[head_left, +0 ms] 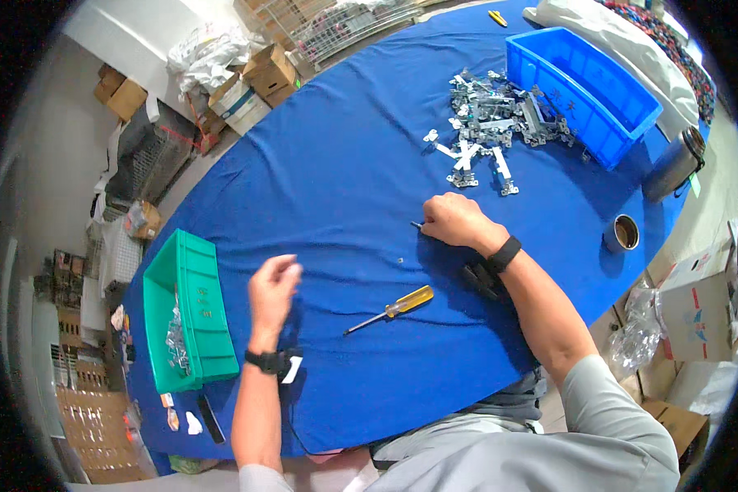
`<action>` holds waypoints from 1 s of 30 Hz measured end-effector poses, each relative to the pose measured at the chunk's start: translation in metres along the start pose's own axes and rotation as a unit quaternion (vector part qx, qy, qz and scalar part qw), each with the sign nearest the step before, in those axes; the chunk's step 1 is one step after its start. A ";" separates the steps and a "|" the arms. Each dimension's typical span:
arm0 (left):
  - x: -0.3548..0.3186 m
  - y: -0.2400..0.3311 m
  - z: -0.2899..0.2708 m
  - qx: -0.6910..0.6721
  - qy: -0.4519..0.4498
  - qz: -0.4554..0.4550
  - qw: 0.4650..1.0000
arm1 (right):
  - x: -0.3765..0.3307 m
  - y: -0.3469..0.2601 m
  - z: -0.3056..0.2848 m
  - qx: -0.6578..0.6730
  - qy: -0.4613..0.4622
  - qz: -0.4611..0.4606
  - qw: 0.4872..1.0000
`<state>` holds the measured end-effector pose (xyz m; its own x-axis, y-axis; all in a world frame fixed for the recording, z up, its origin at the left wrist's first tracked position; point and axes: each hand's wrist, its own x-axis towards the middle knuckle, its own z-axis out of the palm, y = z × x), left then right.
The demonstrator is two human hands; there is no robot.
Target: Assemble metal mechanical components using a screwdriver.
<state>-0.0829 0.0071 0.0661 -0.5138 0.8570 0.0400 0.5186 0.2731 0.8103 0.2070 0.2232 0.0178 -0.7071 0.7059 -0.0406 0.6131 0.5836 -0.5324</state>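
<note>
My right hand [461, 220] is closed just above the blue cloth, in front of the heap of metal hinges [500, 111]. From its fingers sticks the end of a small, dark metal piece [416, 225]; the rest is hidden in the grip. Over the left part of the cloth, beside the green bin, my left hand [272, 289] hovers with loosely bent fingers apart and nothing visible in them. Between my forearms lies a screwdriver [398, 307] with a yellow handle. A tiny metal bit [400, 260] rests on the cloth above it.
A green bin [209, 320] with some metal parts stands at left. At the far right are a blue bin [607, 127], a steel flask [672, 168] and a cup [623, 234]. A black object [482, 281] lies under my right wrist, a phone [211, 420] near the front edge.
</note>
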 end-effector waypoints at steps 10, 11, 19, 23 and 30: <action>0.026 -0.046 0.048 -0.137 -0.077 -0.063 0.986 | -0.006 -0.048 0.017 0.031 -0.061 -0.182 0.981; 0.025 -0.047 0.051 -0.143 -0.067 -0.057 0.986 | -0.006 -0.049 0.018 0.023 -0.072 -0.176 0.981; 0.022 -0.044 0.055 -0.122 -0.049 -0.054 0.990 | -0.001 -0.052 0.034 -0.050 -0.080 -0.114 0.989; 0.025 -0.038 0.062 -0.140 -0.045 -0.053 0.988 | -0.008 -0.048 0.014 0.012 -0.043 -0.107 0.993; 0.017 -0.049 0.048 -0.155 -0.013 -0.052 0.987 | 0.037 0.062 -0.155 0.008 0.396 -0.007 0.918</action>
<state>-0.0848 0.0288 -0.0011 -0.5344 0.8427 -0.0647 0.2284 0.2177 0.9489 0.2735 0.3474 0.1145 -0.2338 0.7724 0.5906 0.5956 0.5939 -0.5409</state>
